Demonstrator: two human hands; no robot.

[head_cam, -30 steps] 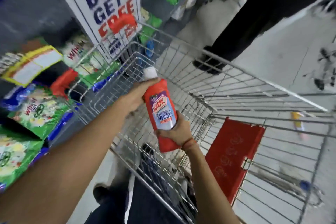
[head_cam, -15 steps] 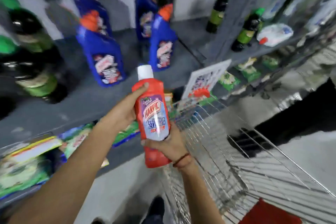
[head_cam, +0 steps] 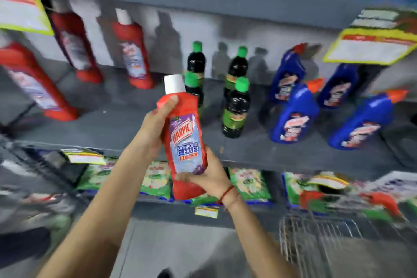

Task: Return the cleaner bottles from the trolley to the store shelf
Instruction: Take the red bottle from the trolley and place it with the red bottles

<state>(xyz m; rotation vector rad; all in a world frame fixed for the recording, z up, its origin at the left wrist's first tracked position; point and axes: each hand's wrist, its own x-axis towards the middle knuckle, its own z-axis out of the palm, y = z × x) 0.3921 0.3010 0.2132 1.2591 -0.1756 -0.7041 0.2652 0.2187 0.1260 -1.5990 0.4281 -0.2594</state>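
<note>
Red cleaner bottle [head_cam: 185, 142] clasped in both hands' grip, left hand [head_cam: 153, 128] and right hand [head_cam: 209, 178] (base hidden, shelf [head_cam: 248, 149] bottles blurred).

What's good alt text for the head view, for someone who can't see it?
Both hands hold a red Harpic bathroom cleaner bottle upright in front of a grey store shelf: left hand at its shoulder, right hand near its base. On the shelf stand matching red bottles at left, green-capped dark bottles in the middle, blue bottles at right.
</note>
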